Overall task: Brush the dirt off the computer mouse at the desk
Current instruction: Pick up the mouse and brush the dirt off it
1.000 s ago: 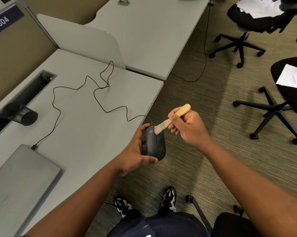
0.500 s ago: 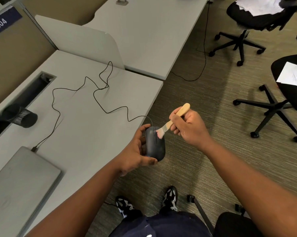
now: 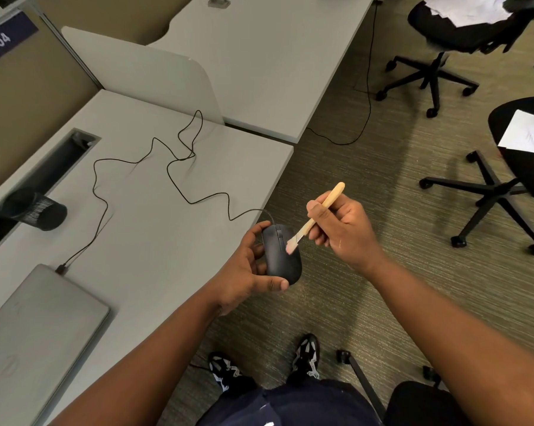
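Observation:
My left hand (image 3: 247, 269) holds a black wired computer mouse (image 3: 282, 259) just past the desk's right edge, over the carpet, thumb under its rear end and fingers along its left side. My right hand (image 3: 342, 229) grips a small brush (image 3: 316, 218) by its wooden handle. The pale pink bristles touch the top of the mouse near the scroll wheel. The mouse's black cable (image 3: 179, 167) snakes back across the grey desk (image 3: 155, 241).
A closed grey laptop (image 3: 35, 333) lies at the desk's near left, with the cable plugged into it. A black mesh cup (image 3: 37, 209) lies by the cable slot. Office chairs (image 3: 505, 192) with papers stand on the carpet to the right. My shoes (image 3: 305, 355) are below.
The brush has swept down the mouse from its front edge toward the middle, and my right hand has moved slightly down and right with it. My left hand keeps its hold.

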